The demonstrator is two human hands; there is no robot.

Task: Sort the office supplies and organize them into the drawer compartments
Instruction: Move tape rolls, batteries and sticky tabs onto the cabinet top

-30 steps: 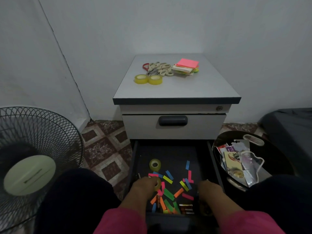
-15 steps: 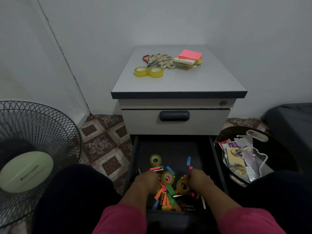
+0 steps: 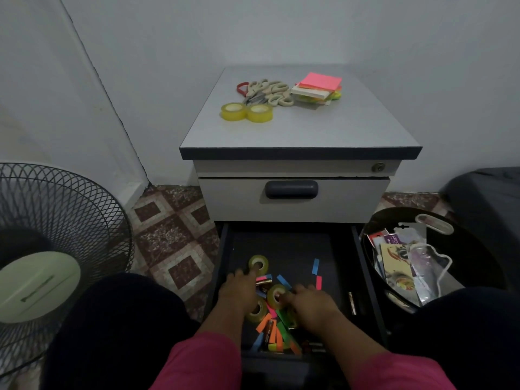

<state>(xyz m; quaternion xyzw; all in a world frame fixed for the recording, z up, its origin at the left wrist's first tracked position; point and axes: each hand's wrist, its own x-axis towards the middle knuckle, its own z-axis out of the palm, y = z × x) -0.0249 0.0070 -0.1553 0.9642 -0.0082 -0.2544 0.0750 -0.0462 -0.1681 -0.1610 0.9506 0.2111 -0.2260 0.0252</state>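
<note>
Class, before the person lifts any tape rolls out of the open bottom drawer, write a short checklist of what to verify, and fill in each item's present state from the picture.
1. Dark open bottom drawer pulled out far enough to reach in: ok.
2. Left hand on a yellow tape roll: its fingertips reach the far roll, but the grip cannot be told.
3. Right hand on the middle tape roll: fingers touch it; cannot tell if it is held.
4. Loose coloured paper strips kept clear of the rolls: not ok, they lie mixed among them.
5. Free room on the grey cabinet top beside the two tape rolls there: ok.
</note>
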